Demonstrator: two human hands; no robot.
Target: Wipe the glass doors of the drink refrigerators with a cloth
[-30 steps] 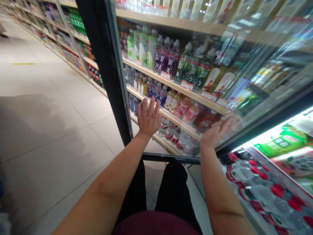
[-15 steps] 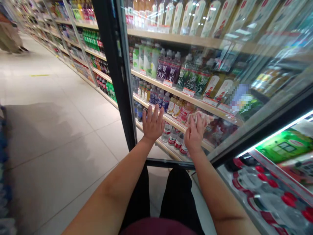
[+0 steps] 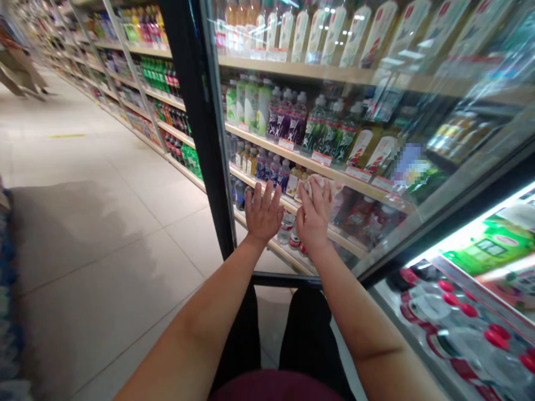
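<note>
A glass door (image 3: 376,223) in a black frame stands swung out in front of me, with shelves of drinks showing through it. My left hand (image 3: 264,214) lies flat against the lower glass, fingers spread, holding nothing. Just to its right, my right hand (image 3: 313,214) presses a pale, crumpled cloth (image 3: 324,182) on the pane. Part of the cloth is hidden under the fingers and sticks out past them on the right.
Large bottles with red caps (image 3: 451,301) and green packs (image 3: 495,245) fill the cooler at right. Long drink shelves (image 3: 173,131) run off at left beside the tiled floor (image 3: 117,223). A person (image 3: 19,61) is walking far left. My legs are close beneath the door.
My right hand has slid left across the glass with the cloth, closer to my left hand. The left hand has hardly moved. The person in the distance has taken a step.
</note>
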